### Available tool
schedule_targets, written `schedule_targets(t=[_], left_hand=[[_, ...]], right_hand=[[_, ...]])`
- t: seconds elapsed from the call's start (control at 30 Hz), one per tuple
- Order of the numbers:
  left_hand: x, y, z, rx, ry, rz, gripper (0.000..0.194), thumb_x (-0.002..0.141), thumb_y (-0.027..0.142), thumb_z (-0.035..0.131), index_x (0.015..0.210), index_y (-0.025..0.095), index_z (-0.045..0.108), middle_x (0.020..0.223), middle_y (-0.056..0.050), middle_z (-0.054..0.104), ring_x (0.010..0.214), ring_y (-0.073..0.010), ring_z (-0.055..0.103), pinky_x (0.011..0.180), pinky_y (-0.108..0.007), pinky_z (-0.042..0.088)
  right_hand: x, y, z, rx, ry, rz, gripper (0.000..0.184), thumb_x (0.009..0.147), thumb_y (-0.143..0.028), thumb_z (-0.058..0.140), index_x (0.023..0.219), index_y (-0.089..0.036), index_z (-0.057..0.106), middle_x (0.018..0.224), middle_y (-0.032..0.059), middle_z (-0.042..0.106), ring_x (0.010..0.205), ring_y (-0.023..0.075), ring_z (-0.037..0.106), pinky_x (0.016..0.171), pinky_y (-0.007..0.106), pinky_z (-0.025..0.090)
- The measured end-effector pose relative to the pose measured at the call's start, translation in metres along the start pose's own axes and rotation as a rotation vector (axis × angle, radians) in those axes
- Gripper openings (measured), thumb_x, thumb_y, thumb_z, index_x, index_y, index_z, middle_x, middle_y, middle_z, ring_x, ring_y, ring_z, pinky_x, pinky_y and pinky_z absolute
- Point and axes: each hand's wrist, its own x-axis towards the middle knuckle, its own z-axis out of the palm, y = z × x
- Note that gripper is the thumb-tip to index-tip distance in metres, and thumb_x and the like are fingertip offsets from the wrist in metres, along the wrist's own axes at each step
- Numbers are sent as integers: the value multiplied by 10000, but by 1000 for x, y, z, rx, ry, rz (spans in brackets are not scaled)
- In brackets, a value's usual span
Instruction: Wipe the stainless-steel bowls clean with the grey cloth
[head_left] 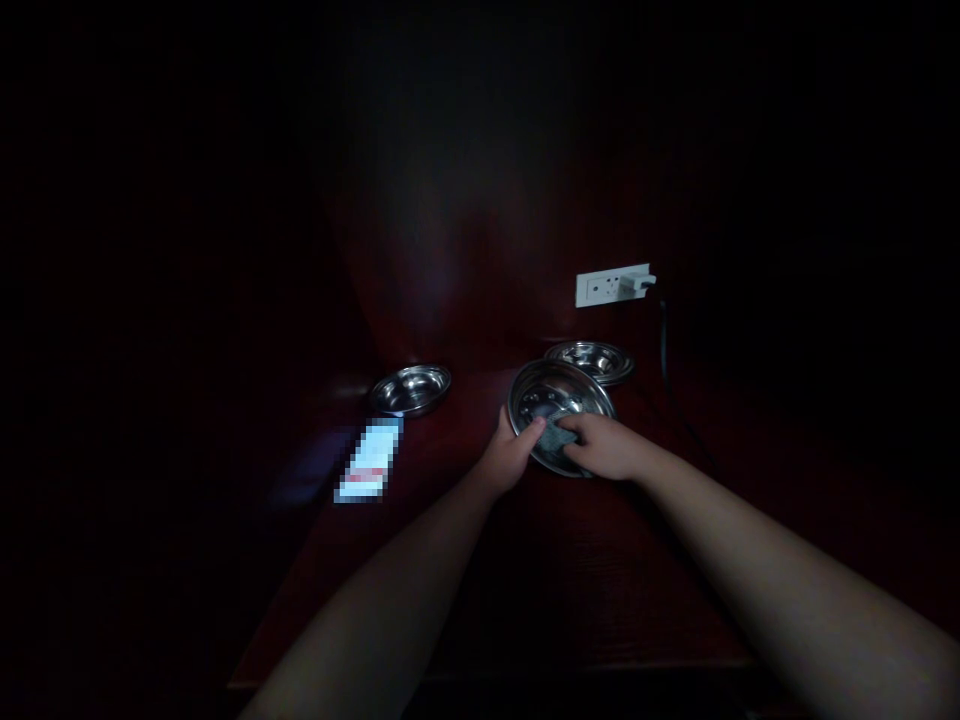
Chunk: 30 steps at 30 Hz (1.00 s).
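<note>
A shiny metal bowl point(536, 383) is tilted toward me above the dark red table. My left hand point(512, 452) grips its near left rim, thumb inside and the other fingers hidden behind the wall. Inside the bowl, my right hand point(606, 446) presses a greyish-green cloth point(555, 434) against the metal, fingers closed on it. Small bright spots show on the bowl's inner surface; I cannot tell whether they are drops or reflections.
Behind the held bowl, other metal bowls point(592, 358) appear stacked. Another metal bowl point(411, 388) stands at left, beyond a lit, pixelated phone point(369, 462). A wall socket point(600, 288) holds a plug, its dark cable point(663, 345) hanging at right. The table point(600, 580) ends near me.
</note>
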Motion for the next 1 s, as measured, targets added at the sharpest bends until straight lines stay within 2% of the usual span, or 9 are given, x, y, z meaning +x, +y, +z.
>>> schedule_targets(t=[0.27,0.73,1.0], left_hand=[[-1,1,0,25,11,16,595,728,411,710,1237,231,460,1217,-99,589,1143,-248,556,1016,-439,407],[-8,8,3,-12,-59,15,812,663,417,765,1335,242,343,1273,-127,543,1184,-285,524,1014,-485,396],[-5,4,1,-13,-93,36,752,662,394,769,1272,218,365,1239,-124,556,1190,-287,516,1024,-505,378]], right_hand=[[0,1,2,46,-10,-7,101,726,-182,469,753,-175,566,734,39,631,654,154,560,627,258,406],[4,10,9,147,11,-9,141,733,-202,470,795,-171,593,745,35,648,646,151,569,620,255,421],[4,8,9,144,31,-28,128,732,-205,469,779,-171,583,724,32,636,649,150,560,622,249,416]])
